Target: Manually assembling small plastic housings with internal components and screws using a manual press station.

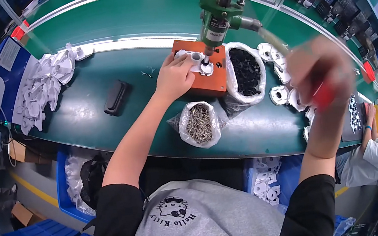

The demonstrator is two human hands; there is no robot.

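A green hand press (219,20) stands over an orange block (208,85) on the bench, its ram down on a white plastic part (197,58). My left hand (176,78) holds that part against the block, fingers closed over its left side. Under the ram tip a small black piece shows in the part. My right hand (320,66), smeared by motion, is closed around the press's lever handle (275,39); a red knob (324,94) shows at the palm.
Close by are bags of metal screws (200,125) and black pieces (245,71). White parts (279,95) line the right; more are heaped (45,85) at left. A black case (116,98) lies left of my arm. A co-worker (370,154) sits at far right.
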